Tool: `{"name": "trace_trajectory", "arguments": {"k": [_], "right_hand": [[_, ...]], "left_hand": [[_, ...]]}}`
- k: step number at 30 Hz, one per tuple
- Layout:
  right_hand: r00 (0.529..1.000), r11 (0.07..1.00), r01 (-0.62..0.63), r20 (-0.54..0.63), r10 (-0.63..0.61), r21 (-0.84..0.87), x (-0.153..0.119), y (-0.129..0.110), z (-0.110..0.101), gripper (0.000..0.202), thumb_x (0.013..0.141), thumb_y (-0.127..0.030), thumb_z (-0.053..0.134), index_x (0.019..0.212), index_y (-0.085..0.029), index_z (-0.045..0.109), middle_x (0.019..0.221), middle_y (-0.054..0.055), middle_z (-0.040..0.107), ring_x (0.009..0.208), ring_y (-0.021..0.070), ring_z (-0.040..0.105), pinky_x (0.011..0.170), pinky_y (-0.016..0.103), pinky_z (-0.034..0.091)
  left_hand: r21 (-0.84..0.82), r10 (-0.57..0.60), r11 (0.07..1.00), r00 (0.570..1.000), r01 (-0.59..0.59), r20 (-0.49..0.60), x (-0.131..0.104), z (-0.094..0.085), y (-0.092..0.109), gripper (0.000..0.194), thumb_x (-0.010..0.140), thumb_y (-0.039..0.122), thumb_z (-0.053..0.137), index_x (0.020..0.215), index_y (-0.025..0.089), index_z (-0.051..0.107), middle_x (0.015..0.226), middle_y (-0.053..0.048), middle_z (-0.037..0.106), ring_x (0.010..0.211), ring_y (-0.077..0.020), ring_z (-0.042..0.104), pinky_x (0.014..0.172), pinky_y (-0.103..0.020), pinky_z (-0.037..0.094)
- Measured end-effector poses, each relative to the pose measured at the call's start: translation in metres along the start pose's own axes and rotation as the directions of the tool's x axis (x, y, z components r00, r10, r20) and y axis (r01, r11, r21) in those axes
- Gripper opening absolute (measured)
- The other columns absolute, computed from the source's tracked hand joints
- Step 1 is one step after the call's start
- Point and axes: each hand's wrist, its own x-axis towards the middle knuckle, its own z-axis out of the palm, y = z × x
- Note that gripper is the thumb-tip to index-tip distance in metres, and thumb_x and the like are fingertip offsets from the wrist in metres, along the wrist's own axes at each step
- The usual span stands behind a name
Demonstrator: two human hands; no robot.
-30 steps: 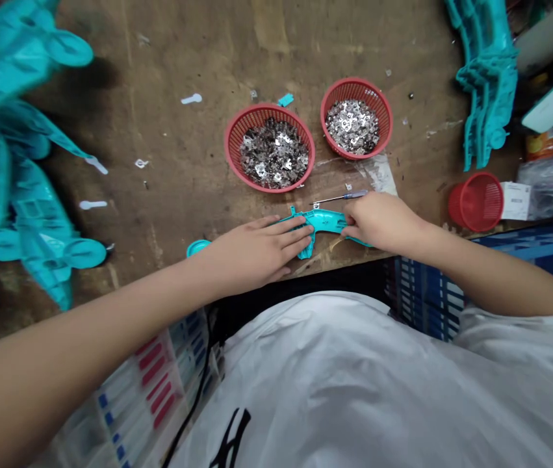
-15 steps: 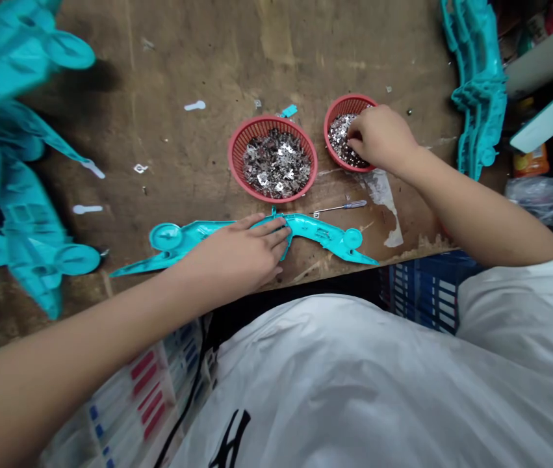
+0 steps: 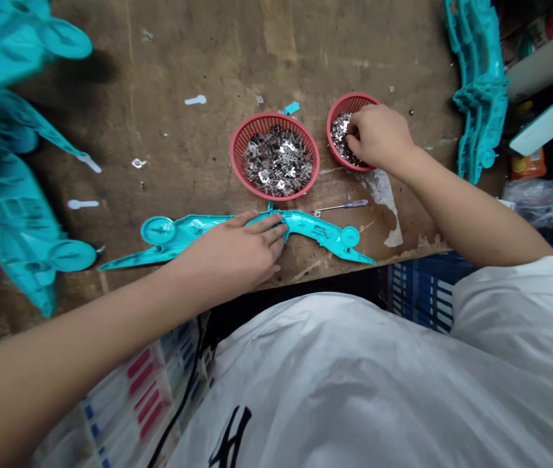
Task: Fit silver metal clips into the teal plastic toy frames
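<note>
My left hand point(image 3: 244, 250) lies flat with outstretched fingers across the middle of a long turquoise plastic part point(image 3: 315, 224), which rests along the front of the table. My right hand point(image 3: 381, 136) reaches into the smaller red basket point(image 3: 349, 101), its fingers bent together among small shiny metal pieces point(image 3: 342, 130). Whatever lies between those fingertips is hidden. Left of it stands a larger red basket point(image 3: 237, 166) heaped with flat metal clips point(image 3: 279, 162). A small screwdriver point(image 3: 354, 204) lies between the baskets and the turquoise part.
Turquoise parts point(image 3: 23, 201) are piled at the left, and more turquoise parts point(image 3: 481, 91) stand stacked at the right. White keyhole-shaped pieces point(image 3: 195, 100) and a small turquoise piece point(image 3: 290, 108) lie on the wooden table point(image 3: 198, 149). A blue crate point(image 3: 417, 292) sits below the edge.
The left end of the turquoise part has shifted slightly left and up under my left hand. My right hand stays in the small basket. The whole view has moved a little.
</note>
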Motion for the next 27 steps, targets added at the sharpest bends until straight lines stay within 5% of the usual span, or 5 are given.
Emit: {"name": "trace_trajectory", "arguments": {"k": [5, 11, 17, 20, 27], "right_hand": [[1.000, 0.999, -0.013, -0.024, 0.014, 0.037, -0.003, 0.000, -0.009, 0.032, 0.116, -0.036, 0.074, 0.136, -0.029, 0.097, 0.148, 0.018, 0.092, 0.137, 0.0500, 0.079, 0.116, 0.061, 0.062], [0.994, 0.955, -0.042, -0.085, 0.070, 0.294, -0.020, 0.008, -0.022, 0.017, 0.106, -0.030, 0.082, 0.119, -0.021, 0.089, 0.140, 0.014, 0.095, 0.120, 0.0293, 0.078, 0.110, 0.044, 0.058], [0.998, 0.733, -0.029, -0.024, 0.061, 0.680, -0.047, 0.001, -0.029, 0.081, 0.094, -0.077, 0.089, 0.156, -0.026, 0.085, 0.120, 0.011, 0.094, 0.128, 0.0352, 0.080, 0.110, 0.055, 0.057], [0.996, 0.671, -0.062, 0.004, 0.088, 0.739, -0.062, -0.005, -0.028, 0.078, 0.086, -0.095, 0.090, 0.136, -0.035, 0.093, 0.103, 0.010, 0.091, 0.134, 0.0425, 0.078, 0.111, 0.061, 0.058], [0.995, 0.292, 0.061, -0.082, 0.061, 0.954, -0.078, -0.009, -0.005, 0.040, 0.071, -0.058, 0.113, 0.091, -0.038, 0.085, 0.099, 0.003, 0.091, 0.105, 0.0355, 0.085, 0.112, 0.061, 0.072]], "left_hand": [[-0.057, -0.038, 0.998, 0.999, 0.038, 0.000, 0.000, -0.001, 0.000, 0.051, 0.127, 0.031, 0.074, 0.171, 0.008, 0.086, 0.182, -0.027, 0.075, 0.183, -0.0491, 0.065, 0.148, -0.070, 0.063], [-0.007, -0.037, 0.999, 0.998, 0.037, 0.044, 0.002, 0.002, 0.002, 0.053, 0.131, 0.032, 0.067, 0.174, 0.005, 0.083, 0.187, -0.027, 0.070, 0.185, -0.0509, 0.062, 0.142, -0.075, 0.066], [-0.109, -0.072, 0.992, 0.997, 0.069, -0.021, 0.002, 0.007, -0.001, 0.052, 0.126, 0.031, 0.076, 0.172, 0.008, 0.086, 0.185, -0.026, 0.073, 0.183, -0.0507, 0.064, 0.146, -0.071, 0.063], [-0.077, -0.056, 0.996, 0.998, 0.053, -0.032, 0.001, 0.006, -0.002, 0.050, 0.127, 0.032, 0.074, 0.170, 0.009, 0.087, 0.184, -0.025, 0.074, 0.182, -0.0491, 0.066, 0.144, -0.069, 0.065], [0.043, -0.015, 0.999, 1.000, 0.015, 0.000, -0.001, 0.002, -0.006, 0.049, 0.132, 0.037, 0.064, 0.170, 0.015, 0.087, 0.185, -0.019, 0.076, 0.183, -0.0423, 0.066, 0.148, -0.062, 0.062]]}}
